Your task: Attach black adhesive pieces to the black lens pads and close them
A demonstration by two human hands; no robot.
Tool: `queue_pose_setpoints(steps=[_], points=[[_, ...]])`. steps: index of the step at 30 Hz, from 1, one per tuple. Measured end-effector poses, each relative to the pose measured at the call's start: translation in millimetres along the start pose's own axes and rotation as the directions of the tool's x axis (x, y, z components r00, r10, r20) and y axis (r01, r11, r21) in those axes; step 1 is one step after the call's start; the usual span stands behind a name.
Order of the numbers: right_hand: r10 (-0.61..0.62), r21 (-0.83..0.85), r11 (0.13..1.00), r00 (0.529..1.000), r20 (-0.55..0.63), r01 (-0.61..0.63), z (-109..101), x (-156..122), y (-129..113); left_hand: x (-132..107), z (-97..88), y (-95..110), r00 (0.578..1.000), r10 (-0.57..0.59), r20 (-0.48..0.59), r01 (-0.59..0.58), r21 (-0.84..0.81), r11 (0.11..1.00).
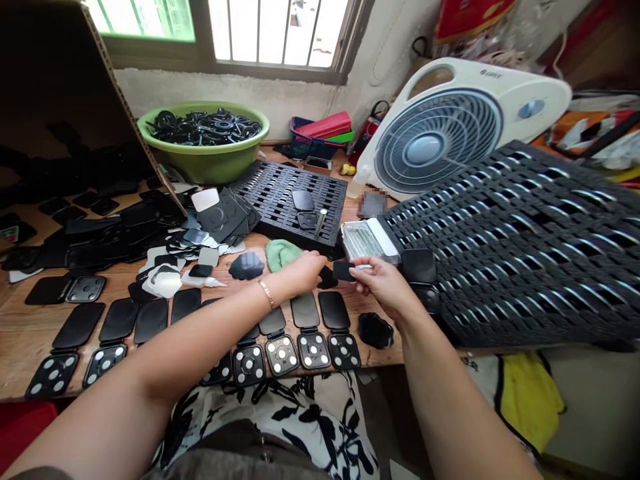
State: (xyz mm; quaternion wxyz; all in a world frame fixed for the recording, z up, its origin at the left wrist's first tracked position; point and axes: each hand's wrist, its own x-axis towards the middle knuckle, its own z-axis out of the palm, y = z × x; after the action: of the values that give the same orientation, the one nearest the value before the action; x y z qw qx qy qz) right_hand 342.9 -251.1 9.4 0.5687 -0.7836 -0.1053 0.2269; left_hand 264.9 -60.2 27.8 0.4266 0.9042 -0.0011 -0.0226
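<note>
The small black rounded plastic plate [343, 270] is held just above the wooden tabletop [30, 340], pinched only at its edge. I judge it could slip and fall among the row of open black hinged cases [313, 327]. The right hand [380, 283] has its fingers [361, 275] closed on the plate. The left hand [300, 272] curls close beside it, near the green cloth [280, 253]. Whether the left hand grips anything is too blurred to tell.

A white fan [440, 143] leans at the back of the table [20, 340]. Well left of the fan sits a green basin [210, 170] heaped with black rings [205, 127]. Between basin and fan lies a slotted tray [270, 190], with a blue basket [300, 143] behind it. Right of the fan, a bigger tray [525, 247] slopes forward.
</note>
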Motion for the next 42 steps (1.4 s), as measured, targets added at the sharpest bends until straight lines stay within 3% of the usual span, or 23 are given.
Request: queue_pose_setpoints(steps=[3,6,12,16,21,25,28,34,39,42], points=[[0.004,0.006,1.000,1.000,-0.010,-0.004,-2,-4,7,25,10.0,-6,0.997,-0.012,0.080,0.002,0.123,0.992],[0.003,0.016,1.000,1.000,-0.009,-0.003,-3,-3,12,32,12.8,-15,0.991,-0.029,0.133,0.000,0.210,0.978],[-0.011,0.047,0.999,1.000,0.009,0.011,-3,2,13,34,8.2,-23,0.992,-0.057,0.113,0.029,0.235,0.971],[-0.008,0.057,0.998,1.000,0.010,0.007,-3,2,13,36,0.8,-22,0.993,-0.078,0.088,0.068,0.106,0.992],[-0.007,0.048,0.999,0.999,0.033,0.006,0,4,9,22,-21.4,-27,0.978,-0.166,0.123,0.188,-0.193,0.963],[-0.014,-0.004,1.000,0.999,0.035,0.015,17,12,9,-5,-36.3,-35,0.956,-0.265,0.124,0.291,-0.477,0.829],[-0.029,-0.101,0.994,0.999,0.022,0.031,31,17,9,-23,-40.0,-39,0.946,-0.306,0.110,0.302,-0.643,0.704],[-0.169,-0.253,0.956,0.984,-0.061,0.148,37,-2,-6,-36,-36.0,-36,0.932,-0.316,0.175,0.322,-0.798,0.509],[-0.083,0.008,0.997,0.994,0.066,0.083,46,-32,-4,-35,-23.7,-26,0.917,-0.305,0.258,0.380,-0.800,0.465],[0.006,0.170,0.985,0.999,0.051,-0.014,49,-44,3,-34,-16.5,-20,0.917,-0.295,0.268,0.385,-0.786,0.484]])
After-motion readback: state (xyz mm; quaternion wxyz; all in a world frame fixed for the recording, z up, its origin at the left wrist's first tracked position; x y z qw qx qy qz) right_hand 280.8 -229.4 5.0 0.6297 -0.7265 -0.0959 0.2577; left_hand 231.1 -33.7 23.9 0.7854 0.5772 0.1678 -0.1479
